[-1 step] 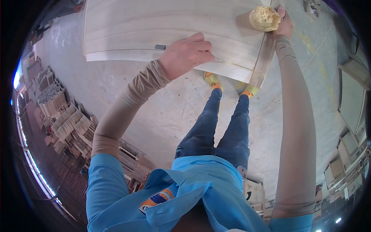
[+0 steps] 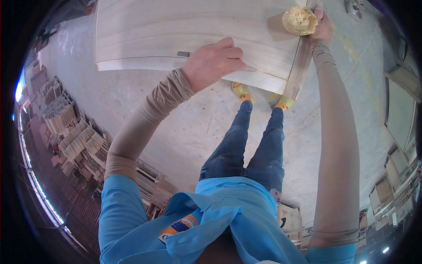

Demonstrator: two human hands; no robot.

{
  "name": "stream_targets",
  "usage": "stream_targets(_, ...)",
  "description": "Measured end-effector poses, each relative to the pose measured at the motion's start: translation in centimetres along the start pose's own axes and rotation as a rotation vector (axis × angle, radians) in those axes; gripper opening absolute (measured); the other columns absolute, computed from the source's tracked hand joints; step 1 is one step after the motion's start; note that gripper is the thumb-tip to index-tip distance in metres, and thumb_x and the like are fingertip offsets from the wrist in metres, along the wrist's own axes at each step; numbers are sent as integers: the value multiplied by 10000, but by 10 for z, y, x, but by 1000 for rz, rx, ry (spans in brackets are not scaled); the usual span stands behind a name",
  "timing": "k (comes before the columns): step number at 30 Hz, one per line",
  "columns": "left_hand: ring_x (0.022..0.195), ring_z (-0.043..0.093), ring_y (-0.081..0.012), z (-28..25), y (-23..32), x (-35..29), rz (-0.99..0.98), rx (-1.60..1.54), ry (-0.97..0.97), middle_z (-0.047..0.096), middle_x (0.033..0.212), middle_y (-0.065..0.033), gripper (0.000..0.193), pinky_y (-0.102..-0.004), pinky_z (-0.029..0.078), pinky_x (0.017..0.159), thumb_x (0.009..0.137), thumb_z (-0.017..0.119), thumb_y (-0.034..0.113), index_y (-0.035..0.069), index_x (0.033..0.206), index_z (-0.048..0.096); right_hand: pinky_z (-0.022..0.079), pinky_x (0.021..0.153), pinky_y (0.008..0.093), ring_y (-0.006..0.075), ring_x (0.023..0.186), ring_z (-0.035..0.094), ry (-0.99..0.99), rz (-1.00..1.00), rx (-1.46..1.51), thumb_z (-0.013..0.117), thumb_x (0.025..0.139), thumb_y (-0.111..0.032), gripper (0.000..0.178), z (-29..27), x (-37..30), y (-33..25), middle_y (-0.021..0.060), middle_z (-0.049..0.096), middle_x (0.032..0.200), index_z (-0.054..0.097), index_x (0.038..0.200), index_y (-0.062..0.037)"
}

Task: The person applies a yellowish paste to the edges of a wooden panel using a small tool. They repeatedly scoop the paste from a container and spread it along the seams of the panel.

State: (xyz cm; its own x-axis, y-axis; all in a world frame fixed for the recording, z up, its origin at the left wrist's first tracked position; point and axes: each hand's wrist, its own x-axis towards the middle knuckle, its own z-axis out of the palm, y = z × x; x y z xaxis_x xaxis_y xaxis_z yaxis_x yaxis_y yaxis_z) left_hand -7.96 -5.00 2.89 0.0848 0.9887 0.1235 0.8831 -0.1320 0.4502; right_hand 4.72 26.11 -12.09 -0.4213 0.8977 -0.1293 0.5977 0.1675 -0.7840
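Observation:
My left hand (image 2: 214,63) is closed around a slim putty knife (image 2: 183,54), whose flat grey end sticks out behind the fist. The knife's thin tip, partly hidden by my fingers, meets a seam close to the near edge of a pale wooden panel (image 2: 176,26). Yellowish filler (image 2: 270,74) lines that seam to the right of the tip. By the panel's right edge, my right hand (image 2: 323,27) grips a cup (image 2: 286,23) heaped with pale yellow putty (image 2: 302,20). Most of its fingers are hidden behind the cup.
A darker wooden strip (image 2: 297,79) runs down the panel's right side. My feet in yellow shoes (image 2: 241,89) stand on the concrete floor (image 2: 171,119) under its near edge. Stacked wooden parts (image 2: 72,132) lie to the left; more panels (image 2: 400,114) lean at the right.
My left hand and the putty knife have slid very slightly to the right along the seam. The right hand and the cup are nearly still.

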Motion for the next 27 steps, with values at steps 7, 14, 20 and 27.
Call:
stream_targets(7, 843, 540, -156, 6, 13, 31, 43, 100, -135, 527, 833, 25, 157, -270, 540, 672, 707, 649, 107, 115, 863, 658, 460, 870, 389, 320, 958, 613, 35, -27, 56, 405, 965, -551, 595, -4, -4, -8, 191, 656, 1009, 626, 1126, -22)
stream_targets(14, 863, 542, -149, 4, 17, 36, 56, 129, -176, 522, 834, 23, 110, -266, 548, 677, 700, 645, 108, 110, 808, 626, 473, 731, 405, 270, 729, 576, 51, -86, 182, 416, 991, -470, 517, 2, -16, -23, 160, 620, 765, 626, 916, -4)
stream_targets(20, 869, 541, -148, 3, 16, 36, 65, 150, -207, 530, 835, 27, 73, -271, 550, 668, 709, 646, 105, 107, 775, 614, 474, 730, 402, 257, 735, 580, 50, -82, 208, 416, 991, -464, 508, 6, -16, -22, 151, 624, 768, 627, 918, -8)
stream_targets(27, 986, 571, -162, -20, 12, 40, 58, 247, -374, 608, 836, 35, 34, -285, 577, 679, 733, 656, 85, 101, 729, 685, 477, 728, 385, 224, 732, 573, 45, -50, 191, 419, 998, -471, 510, 1, -17, -24, 128, 627, 766, 630, 913, -14)
